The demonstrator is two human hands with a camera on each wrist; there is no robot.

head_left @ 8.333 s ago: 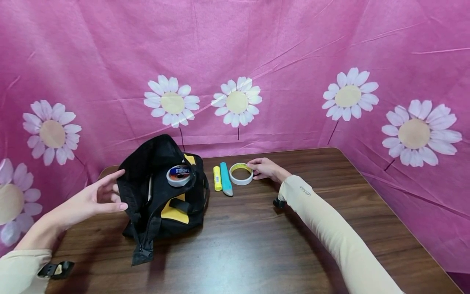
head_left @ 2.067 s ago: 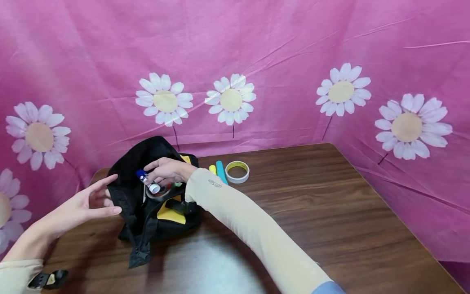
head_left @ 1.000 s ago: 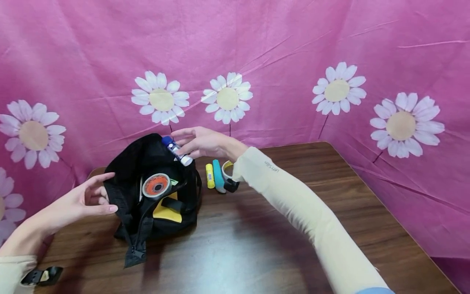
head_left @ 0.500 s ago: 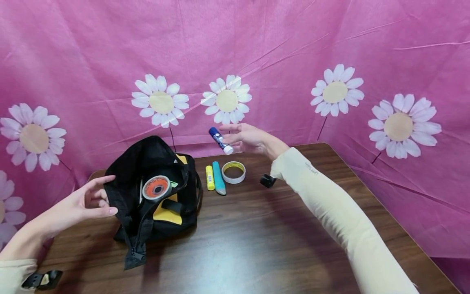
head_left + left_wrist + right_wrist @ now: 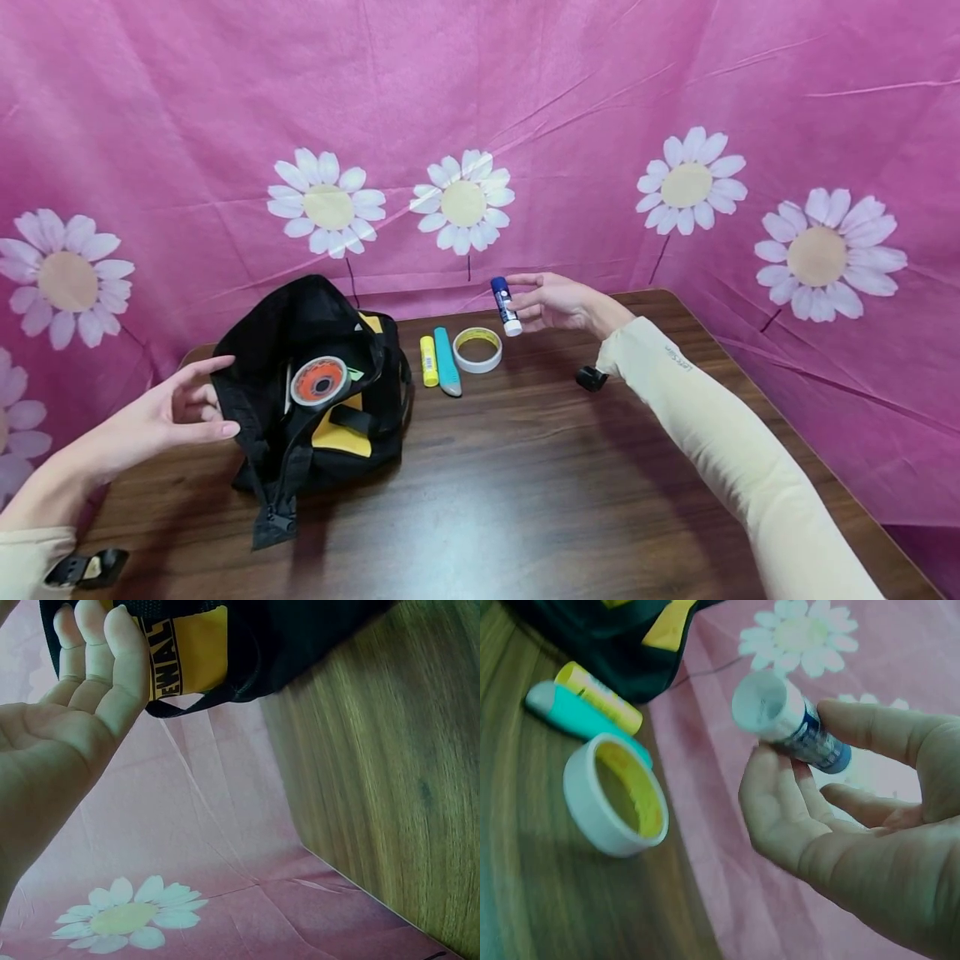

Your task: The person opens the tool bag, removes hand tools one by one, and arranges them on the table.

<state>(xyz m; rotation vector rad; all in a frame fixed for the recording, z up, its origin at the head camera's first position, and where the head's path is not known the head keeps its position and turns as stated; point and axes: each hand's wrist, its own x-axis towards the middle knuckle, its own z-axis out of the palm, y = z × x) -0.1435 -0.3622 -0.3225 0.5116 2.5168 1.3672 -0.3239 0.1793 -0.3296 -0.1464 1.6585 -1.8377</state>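
"Where was the blue-and-white tube found?"
"It was pinched by the right hand, raised near the counter's far edge."
"And the black bag?"
"Noted near the far left corner; its opening's edge was gripped by the left hand, an orange-cored roll contained within."
"Other stock?"
"Yellow tube, teal tool, tape ring: listed in a row alongside."

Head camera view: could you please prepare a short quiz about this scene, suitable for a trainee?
1. Which hand holds the blue-and-white glue stick?
2. True or false: the teal cutter lies between the yellow tube and the white tape roll.
3. Fill in: the tape roll inside the open black-and-yellow bag has an ____ centre.

Key: 1: the right hand; 2: true; 3: orange.
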